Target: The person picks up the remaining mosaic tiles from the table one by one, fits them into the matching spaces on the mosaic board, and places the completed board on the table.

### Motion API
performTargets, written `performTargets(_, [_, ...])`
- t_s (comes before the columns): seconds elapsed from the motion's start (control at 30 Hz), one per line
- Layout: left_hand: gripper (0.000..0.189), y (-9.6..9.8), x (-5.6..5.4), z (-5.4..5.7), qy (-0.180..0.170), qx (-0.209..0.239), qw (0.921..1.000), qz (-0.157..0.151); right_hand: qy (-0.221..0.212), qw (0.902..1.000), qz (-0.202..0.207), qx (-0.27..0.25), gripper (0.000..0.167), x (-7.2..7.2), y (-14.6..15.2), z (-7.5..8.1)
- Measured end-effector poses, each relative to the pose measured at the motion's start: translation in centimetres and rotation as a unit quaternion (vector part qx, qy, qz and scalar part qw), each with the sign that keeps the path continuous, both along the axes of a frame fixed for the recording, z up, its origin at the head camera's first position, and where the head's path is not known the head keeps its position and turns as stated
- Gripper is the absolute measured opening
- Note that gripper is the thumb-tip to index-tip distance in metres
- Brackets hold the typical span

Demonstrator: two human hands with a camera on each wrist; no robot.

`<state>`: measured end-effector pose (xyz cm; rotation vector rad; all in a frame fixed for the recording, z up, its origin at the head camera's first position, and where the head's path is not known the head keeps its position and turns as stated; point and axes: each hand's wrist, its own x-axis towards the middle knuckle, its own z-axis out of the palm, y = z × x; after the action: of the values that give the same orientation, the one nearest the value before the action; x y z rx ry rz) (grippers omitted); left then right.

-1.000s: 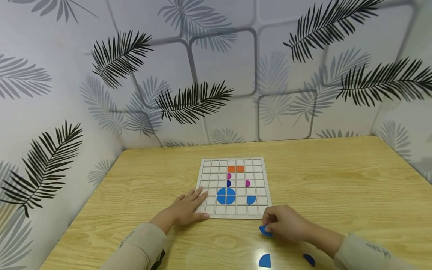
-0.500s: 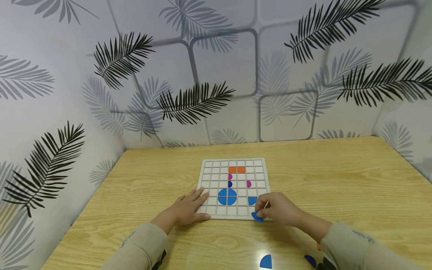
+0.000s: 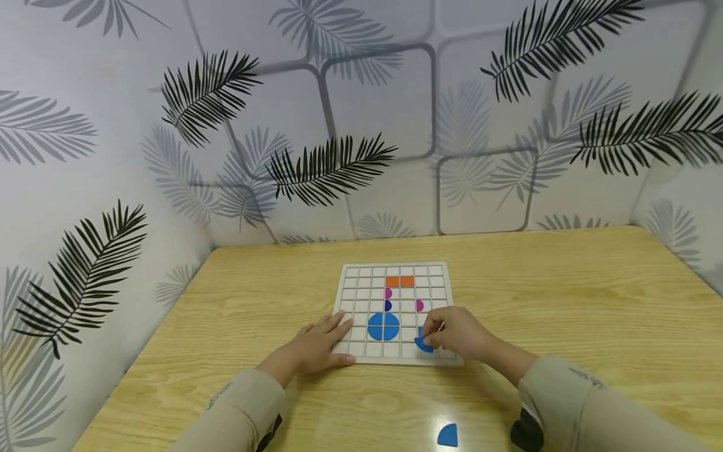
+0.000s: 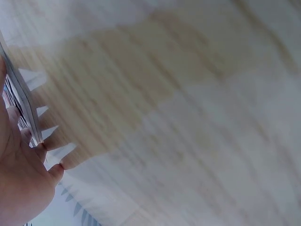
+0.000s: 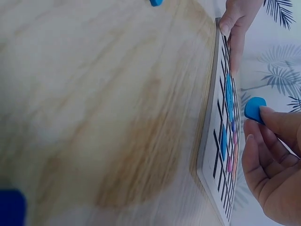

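Observation:
A white grid board (image 3: 395, 361) lies on the table. My left hand (image 3: 314, 348) rests on its left edge with fingers spread. Over the lower right cells, my right hand (image 3: 460, 331) pinches a blue quarter-circle piece (image 3: 425, 346) between thumb and fingers. The right wrist view shows that held piece (image 5: 254, 109) apart from the board's surface. Another blue piece (image 5: 223, 141) lies in the grid below it, partly hidden by the hand in the head view. Blue quarters form a circle (image 3: 375, 320) left of there. Orange squares (image 3: 392, 281), magenta half-circles (image 3: 420, 305) and a dark blue half-circle (image 3: 388, 306) sit in other cells.
A loose blue quarter-circle piece (image 3: 448, 435) lies on the wooden table (image 3: 339, 414) near its front. A dark blue piece (image 5: 11, 207) shows at the right wrist view's corner. A patterned wall (image 3: 384, 188) stands behind the table.
My right hand has carried the blue quarter-circle piece from in front of the board forward and left, over its lower right cells. The left hand has stayed on the left edge.

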<state>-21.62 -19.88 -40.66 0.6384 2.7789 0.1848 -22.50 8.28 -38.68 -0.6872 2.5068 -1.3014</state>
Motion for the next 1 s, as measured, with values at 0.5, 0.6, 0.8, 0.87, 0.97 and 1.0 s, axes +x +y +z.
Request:
performTargets(0.5, [0.075,-0.1,0.2,0.1,-0.005,0.005,1.0000,-0.005,-0.009,0.9987,-0.048,0.017,0.009,-2.2,-1.6,-1.1])
performTargets(0.6, [0.073,0.0,0.2,0.2,-0.001,0.002,1.0000,-0.005,-0.002,0.9983,-0.052,0.026,0.009,-2.5,-1.9,-1.2])
performTargets(0.8, [0.071,0.1,0.2,0.2,0.001,-0.001,1.0000,-0.006,-0.004,0.9975,-0.059,0.038,0.012,-2.8,-2.4,-1.5])
performTargets(0.87, [0.072,0.1,0.2,0.2,0.001,-0.003,1.0000,-0.007,-0.003,0.9973,-0.061,0.041,0.012,-2.9,-2.6,-1.5])
performTargets(0.97, [0.071,0.1,0.2,0.2,0.004,-0.001,1.0000,-0.007,0.010,0.9970,-0.061,0.047,0.013,-2.9,-2.7,-1.4])
performTargets(1.0, [0.071,0.1,0.2,0.2,0.005,0.000,1.0000,-0.007,0.013,0.9966,-0.063,0.050,0.013,-2.9,-2.8,-1.4])
